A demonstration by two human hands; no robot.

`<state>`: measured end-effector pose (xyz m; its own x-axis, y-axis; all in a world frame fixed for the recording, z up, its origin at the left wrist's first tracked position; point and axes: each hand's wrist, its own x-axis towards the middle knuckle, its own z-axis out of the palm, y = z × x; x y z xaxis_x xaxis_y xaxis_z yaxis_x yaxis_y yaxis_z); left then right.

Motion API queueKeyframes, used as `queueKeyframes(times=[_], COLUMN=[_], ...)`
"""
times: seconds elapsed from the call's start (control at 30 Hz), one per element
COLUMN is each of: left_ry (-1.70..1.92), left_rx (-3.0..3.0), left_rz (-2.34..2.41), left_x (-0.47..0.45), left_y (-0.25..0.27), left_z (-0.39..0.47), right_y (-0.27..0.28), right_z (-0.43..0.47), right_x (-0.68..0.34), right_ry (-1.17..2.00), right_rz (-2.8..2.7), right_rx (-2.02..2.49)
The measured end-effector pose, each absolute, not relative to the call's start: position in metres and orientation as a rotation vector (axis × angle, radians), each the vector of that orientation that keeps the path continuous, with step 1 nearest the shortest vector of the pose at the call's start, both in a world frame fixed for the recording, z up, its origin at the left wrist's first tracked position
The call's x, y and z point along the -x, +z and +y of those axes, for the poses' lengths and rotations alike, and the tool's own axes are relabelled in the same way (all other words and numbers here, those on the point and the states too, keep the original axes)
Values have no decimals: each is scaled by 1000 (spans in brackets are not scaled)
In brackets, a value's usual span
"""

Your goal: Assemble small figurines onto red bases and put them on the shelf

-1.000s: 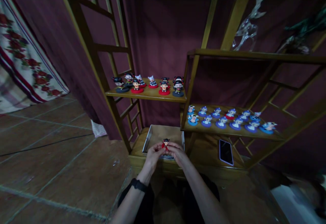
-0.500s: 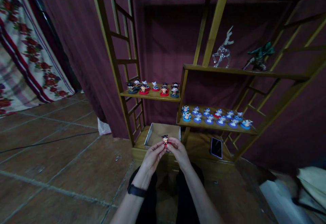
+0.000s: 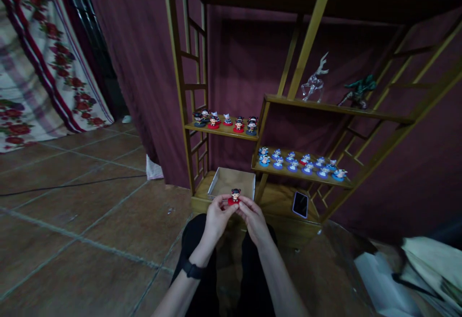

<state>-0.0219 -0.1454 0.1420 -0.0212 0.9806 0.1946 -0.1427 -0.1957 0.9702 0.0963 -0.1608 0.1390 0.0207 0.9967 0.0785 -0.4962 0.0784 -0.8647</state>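
A small figurine (image 3: 236,195) with black hair and a round red base is held upright in front of me. My left hand (image 3: 218,215) grips the left side of its base, and my right hand (image 3: 253,217) grips the right side; both hands are closed on it. Just behind the hands lies an open shallow cardboard box (image 3: 233,181) on the bottom board of a wooden shelf unit. Above it, the left shelf (image 3: 224,131) carries several similar figurines (image 3: 238,124) on red and dark bases. My fingers hide part of the base.
On the lower right shelf (image 3: 301,174) stand several blue-and-white figurines (image 3: 293,165). A phone (image 3: 300,204) lies on the bottom board. Higher up are a clear deer statue (image 3: 314,82) and a dark green statue (image 3: 360,91). A pale bag (image 3: 435,264) rests on the floor at right.
Both hands still hold the figurine, whose red base now shows more, with the left fingers shifted along it. The whole view has turned slightly.
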Motion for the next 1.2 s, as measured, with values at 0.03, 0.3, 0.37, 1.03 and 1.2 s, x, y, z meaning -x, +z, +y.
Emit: queueKeyframes(times=[0.03, 0.3, 0.37, 1.03, 1.2], left_ry=[1435, 1395, 1377, 1003, 869], left_rx=[-1329, -1796, -1838, -2516, -2685], left_rz=[1041, 1133, 1137, 1307, 1267], left_x=[23, 23, 23, 20, 21], left_y=[141, 141, 142, 144, 148], left_z=[-146, -150, -151, -132, -129], right_y=[139, 129, 130, 110, 99], right_z=[-161, -155, -155, -124, -118], right_x=[-97, -106, -106, -111, -120], right_ry=[1373, 1357, 1332, 1201, 1180], right_rz=[-840, -856, -899, -880, -888], right_rx=[746, 784, 801, 931, 937])
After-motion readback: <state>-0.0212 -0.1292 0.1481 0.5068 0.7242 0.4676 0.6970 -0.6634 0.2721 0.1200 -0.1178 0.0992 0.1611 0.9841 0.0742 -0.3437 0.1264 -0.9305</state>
